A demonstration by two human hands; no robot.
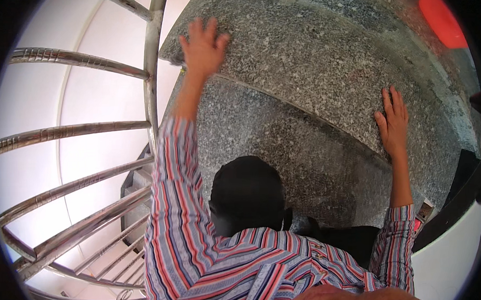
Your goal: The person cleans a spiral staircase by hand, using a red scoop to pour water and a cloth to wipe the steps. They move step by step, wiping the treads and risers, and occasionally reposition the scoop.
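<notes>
My left hand (204,49) is slightly blurred, fingers spread, over the upper speckled granite stair slab (301,59) near its left end. It holds nothing; whether it touches the stone I cannot tell. On the same slab, further right, my right hand (393,121) lies palm down with its thumb apart from the fingers, also holding nothing. Below the slab's long edge is a second granite surface (239,114), darker and with smeared patches. Striped sleeves cover both forearms. A dark rounded shape (248,194) in front of my chest hides part of the lower stone.
A worn metal railing (150,73) with several bars stands along the left side. Past it, lower stair steps (139,180) show between the bars. A red object (444,18) is at the upper right. A white surface (450,245) curves along the lower right.
</notes>
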